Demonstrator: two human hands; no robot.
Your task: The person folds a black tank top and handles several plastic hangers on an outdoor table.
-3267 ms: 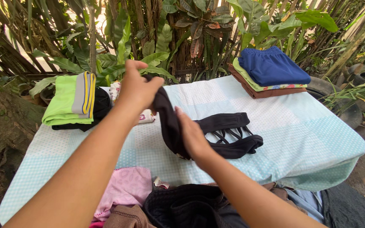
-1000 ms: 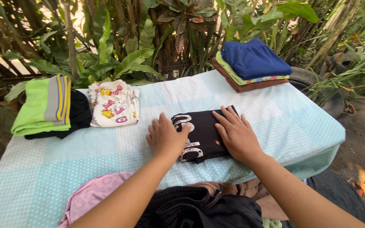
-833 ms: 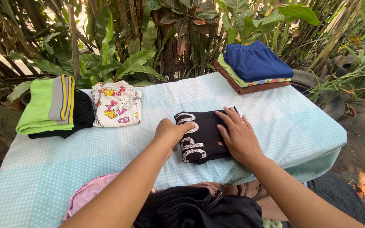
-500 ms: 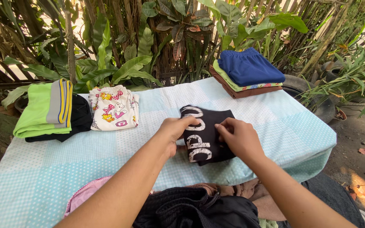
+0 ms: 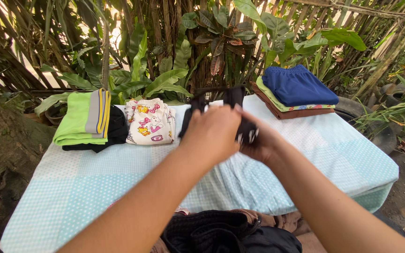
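Both hands hold a folded black garment [image 5: 236,104] with white print, lifted off the table and raised in front of me. My left hand [image 5: 212,132] grips its left side and covers most of it. My right hand [image 5: 258,140] grips the right side from beneath, its fingers closed on the cloth. Below them lies the table covered with a pale blue dotted cloth [image 5: 118,168].
A green-and-grey folded piece on a black one [image 5: 85,119] and a white cartoon-print garment [image 5: 150,122] lie at the back left. A blue, green and brown folded stack [image 5: 296,91] sits back right. Unfolded dark and brown clothes [image 5: 226,232] pile at the near edge. Plants and a tyre [image 5: 376,119] surround the table.
The black garment was pressed flat on the table, then gripped by both hands and lifted up off the cloth toward me.
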